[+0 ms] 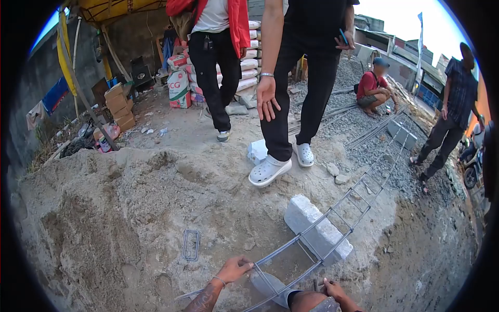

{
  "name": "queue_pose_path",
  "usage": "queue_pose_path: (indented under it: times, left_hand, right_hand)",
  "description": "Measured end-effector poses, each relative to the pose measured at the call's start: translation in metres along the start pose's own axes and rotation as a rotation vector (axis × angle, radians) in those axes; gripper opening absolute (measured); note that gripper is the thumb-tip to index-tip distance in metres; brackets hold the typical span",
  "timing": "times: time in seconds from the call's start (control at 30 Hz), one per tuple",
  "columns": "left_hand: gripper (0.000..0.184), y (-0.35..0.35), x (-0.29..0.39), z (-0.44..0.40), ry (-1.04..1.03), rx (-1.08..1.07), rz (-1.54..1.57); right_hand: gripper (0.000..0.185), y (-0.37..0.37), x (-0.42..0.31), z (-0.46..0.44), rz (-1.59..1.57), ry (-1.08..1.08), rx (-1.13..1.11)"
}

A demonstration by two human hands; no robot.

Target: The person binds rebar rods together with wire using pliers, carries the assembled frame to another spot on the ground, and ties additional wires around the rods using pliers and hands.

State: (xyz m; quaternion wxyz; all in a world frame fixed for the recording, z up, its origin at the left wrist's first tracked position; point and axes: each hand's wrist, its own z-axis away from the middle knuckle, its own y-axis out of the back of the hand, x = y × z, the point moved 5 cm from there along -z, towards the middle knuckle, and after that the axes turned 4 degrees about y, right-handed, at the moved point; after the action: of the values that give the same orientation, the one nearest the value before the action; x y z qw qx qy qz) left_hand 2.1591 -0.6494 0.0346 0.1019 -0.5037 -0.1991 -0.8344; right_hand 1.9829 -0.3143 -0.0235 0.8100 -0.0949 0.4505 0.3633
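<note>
Head view: reaches in from the bottom edge with the left hand [236, 269], palm down, fingers partly curled and directed rightward, tips against the left side rod of the rebar frame [331, 209]; cannot tell whether closed around it. Rests the right hand [332, 292] low, near the frame's right side rod, thumb extended up and leftward, other fingers mostly hidden; cannot tell how far open, nor whether holding the small dark bar [315, 285] just beside it. Begins between and below both hands, then runs diagonally away to the upper right, long axis pointing from the wearer toward the far grey block [402, 134]. Crosses the white block [317, 226] just beyond the hands. Beyond the left hand, slightly leftward, lies flat as a small wire loop [191, 245], long axis pointing away.
</note>
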Motion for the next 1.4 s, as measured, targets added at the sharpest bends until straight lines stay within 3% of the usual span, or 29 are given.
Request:
queue_pose_path:
  times: [0.1, 0.2, 0.3, 0.33, 0.37, 0.43, 0.47, 0.53, 0.57, 0.63, 0.77, 0.83, 0.87, 0.9, 0.97, 1.0, 1.07, 1.2, 1.27, 1.3, 1.37, 1.4]
  left_hand:
    - [0.027, 0.003, 0.005, -0.002, -0.119, 0.069, -0.103]
    - [0.026, -0.003, -0.013, -0.015, -0.071, -0.062, 0.029]
    - [0.03, 0.001, -0.002, -0.012, -0.207, 0.037, -0.121]
    - [0.026, 0.001, 0.003, -0.007, -0.221, 0.09, -0.14]
    - [0.025, 0.002, 0.005, -0.004, -0.233, 0.116, -0.161]
    - [0.022, 0.002, 0.007, -0.004, -0.249, 0.146, -0.195]
    - [0.02, 0.002, 0.008, -0.003, -0.248, 0.159, -0.2]
    - [0.018, 0.002, 0.017, 0.002, -0.344, 0.246, -0.365]
    - [0.016, 0.0, 0.02, 0.006, -0.319, 0.293, -0.414]
    - [0.014, -0.001, 0.031, 0.014, -0.402, 0.346, -0.506]
    - [0.012, -0.008, 0.063, 0.019, -0.385, 0.345, -0.879]
    - [0.013, -0.013, 0.08, 0.026, -0.331, 0.342, -1.105]
    - [0.013, -0.015, 0.083, 0.025, -0.301, 0.331, -1.16]
    - [0.015, -0.016, 0.081, 0.021, -0.292, 0.337, -1.213]
    - [0.017, -0.016, 0.077, 0.013, -0.294, 0.376, -1.328]
    - [0.019, -0.021, 0.084, 0.015, -0.199, 0.371, -1.339]
    - [0.023, -0.016, 0.083, 0.011, -0.008, 0.425, -1.377]
    - [0.026, 0.0, 0.065, 0.034, -0.085, 0.332, -1.104]
    - [0.026, -0.017, 0.076, 0.071, 0.064, 0.408, -0.61]
    - [0.022, -0.021, 0.062, 0.085, 0.147, 0.418, -0.541]
    - [0.022, -0.033, 0.041, 0.106, 0.141, 0.483, -0.617]
    - [0.022, -0.037, 0.034, 0.114, 0.152, 0.497, -0.616]
  right_hand:
    - [0.035, 0.006, 0.06, -0.025, 0.165, 0.253, 0.056]
    - [0.035, 0.025, 0.12, -0.074, 0.225, 0.315, 0.149]
    - [0.036, 0.031, 0.172, -0.073, 0.296, 0.313, 0.312]
    - [0.036, 0.046, 0.116, -0.028, 0.277, 0.275, 0.316]
    - [0.035, 0.015, 0.035, 0.035, 0.258, 0.291, 0.341]
    - [0.037, 0.028, 0.027, 0.059, 0.279, 0.299, 0.43]
    - [0.038, 0.039, 0.034, 0.064, 0.128, 0.383, 0.419]
    - [0.037, 0.079, 0.033, 0.09, 0.106, 0.361, 0.62]
    - [0.035, 0.092, 0.0, 0.117, -0.027, 0.392, 0.687]
    - [0.034, 0.125, -0.063, 0.155, 0.027, 0.426, 0.801]
    - [0.035, 0.135, -0.228, 0.212, 0.133, 0.688, 0.977]
    - [0.03, 0.125, -0.282, 0.22, 0.073, 0.893, 1.009]
    - [0.031, 0.125, -0.296, 0.212, 0.024, 1.121, 1.017]
    - [0.022, 0.123, -0.304, 0.204, 0.107, 1.095, 1.085]
    - [0.029, 0.116, -0.315, 0.199, -0.208, 1.151, 1.029]
    - [0.029, 0.116, -0.306, 0.182, -0.212, 1.072, 1.006]
    - [0.032, 0.121, -0.279, 0.15, -0.734, 1.092, 0.856]
    - [0.03, 0.104, -0.221, 0.131, -0.695, 0.765, 1.004]
    - [0.031, 0.087, -0.244, 0.162, -0.815, 0.878, 0.682]
    - [0.031, 0.089, -0.24, 0.162, -0.819, 0.86, 0.665]
    - [0.034, 0.092, -0.248, 0.174, -0.82, 1.249, 0.346]
    - [0.034, 0.087, -0.251, 0.17, -0.826, 1.245, 0.328]
